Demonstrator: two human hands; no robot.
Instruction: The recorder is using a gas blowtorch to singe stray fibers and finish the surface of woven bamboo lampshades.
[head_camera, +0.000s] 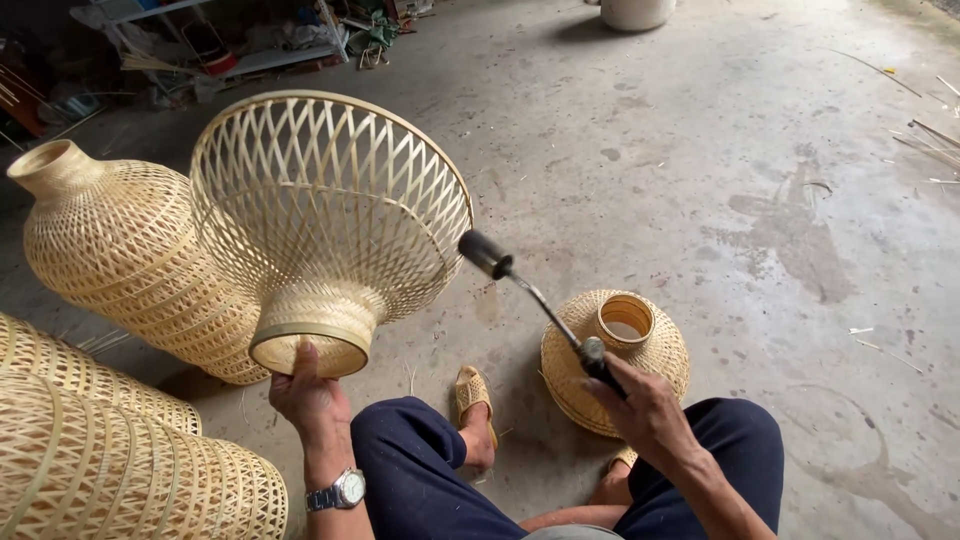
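While seated low on the concrete floor (700, 200), keep the work well away from the finished woven shades stacked at the left: the tall vase-shaped one (120, 250) and the two long ones (100, 450) at the near corner. Hold the open-weave bamboo lampshade (330, 210) up off the floor, tilted with its wide mouth facing away and to the right, left hand (308, 395) clasped under its narrow tight-woven collar. Turn slowly by that collar so each crossing meets the heat only briefly. Leave the small domed basket (615, 355) resting between the knees, clear of the nozzle. Grip the torch (540, 300) firmly in the right hand (645, 405), fingers wrapped round its handle, black nozzle just beside the shade's rim, probably close enough to singe stray fibres, never to scorch.
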